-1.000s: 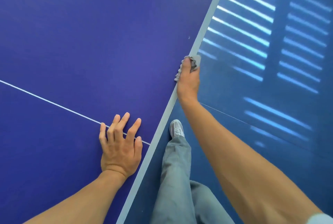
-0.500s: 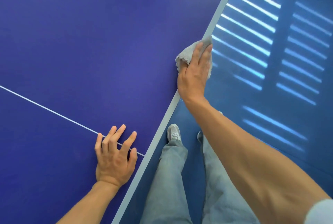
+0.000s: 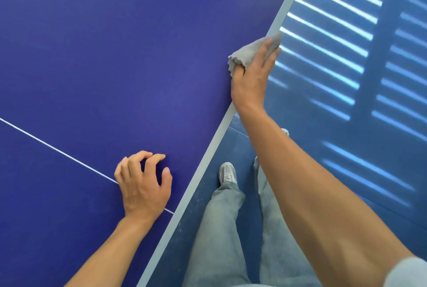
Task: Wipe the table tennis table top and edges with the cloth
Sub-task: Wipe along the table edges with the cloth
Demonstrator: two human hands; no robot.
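The right hand [image 3: 250, 81] grasps the cloth [image 3: 249, 52], fingers laid over it and thumb hidden, pressing it onto the pale edge [image 3: 208, 155] of the table [image 3: 115, 55]. The left hand [image 3: 143, 185] sits on the top just inside that edge, fingers loosely bent, holding nothing, across the white line [image 3: 57, 150]. Inside the edge the blue top runs wide to the far side. Outside the edge, just beside it, stand grey trousers [image 3: 219, 240] and a shoe [image 3: 227, 173] on the floor [image 3: 346, 182], with light stripes [image 3: 323, 32] beyond.
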